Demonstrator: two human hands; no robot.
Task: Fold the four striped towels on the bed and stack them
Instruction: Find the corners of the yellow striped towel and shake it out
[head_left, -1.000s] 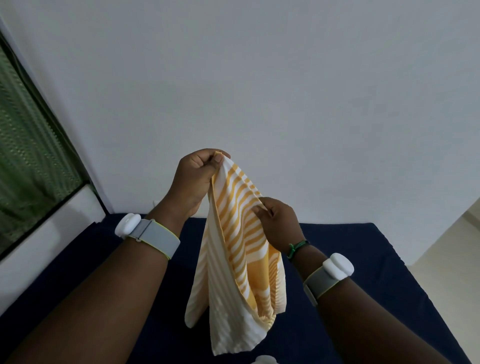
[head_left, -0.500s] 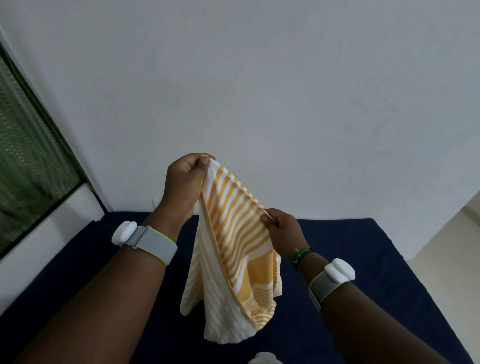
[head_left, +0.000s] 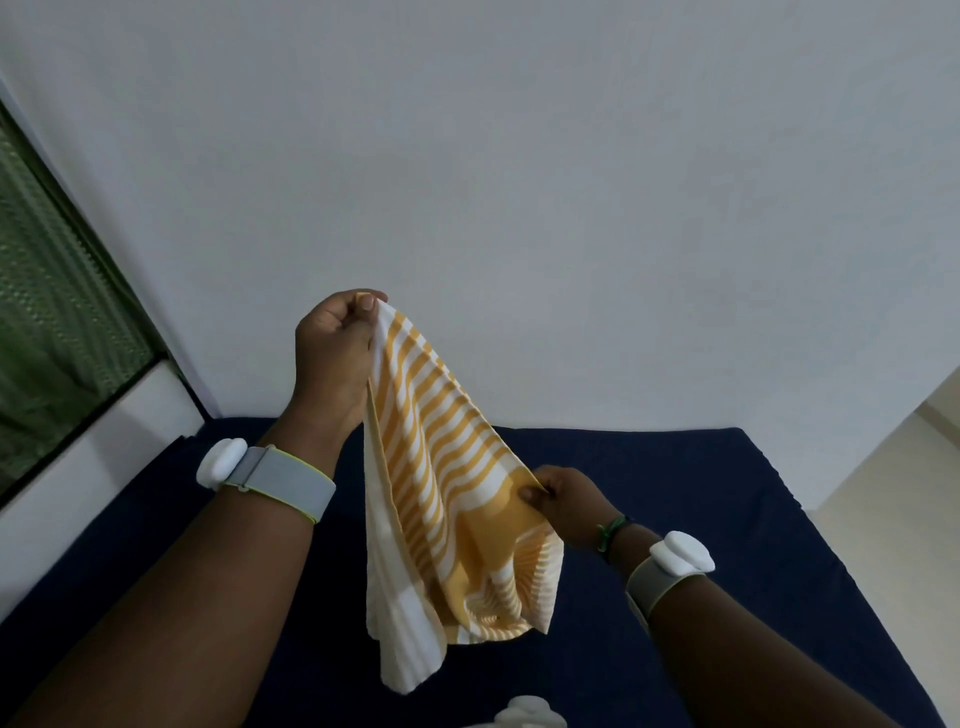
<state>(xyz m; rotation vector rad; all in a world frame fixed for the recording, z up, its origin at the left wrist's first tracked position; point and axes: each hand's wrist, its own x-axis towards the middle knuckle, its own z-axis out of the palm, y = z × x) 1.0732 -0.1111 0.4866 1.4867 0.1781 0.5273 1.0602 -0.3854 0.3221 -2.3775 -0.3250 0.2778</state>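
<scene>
You hold a yellow-and-white striped towel (head_left: 447, 499) in the air above the dark blue bed (head_left: 727, 499). Your left hand (head_left: 332, 358) pinches its top corner; from there the edge slopes down to your right hand (head_left: 566, 504), which pinches it lower. The rest hangs bunched below both grips. Since half a second ago your hands have spread wider, the right one sliding down the edge.

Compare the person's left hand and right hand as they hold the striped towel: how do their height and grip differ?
The left hand is raised high, pinching the striped towel's top corner; the right hand sits lower, nearer the bed, pinching a side edge. The left hand's thumbnail shows; the right hand shows its back. Both wear wristbands and pinch the same towel.
</scene>
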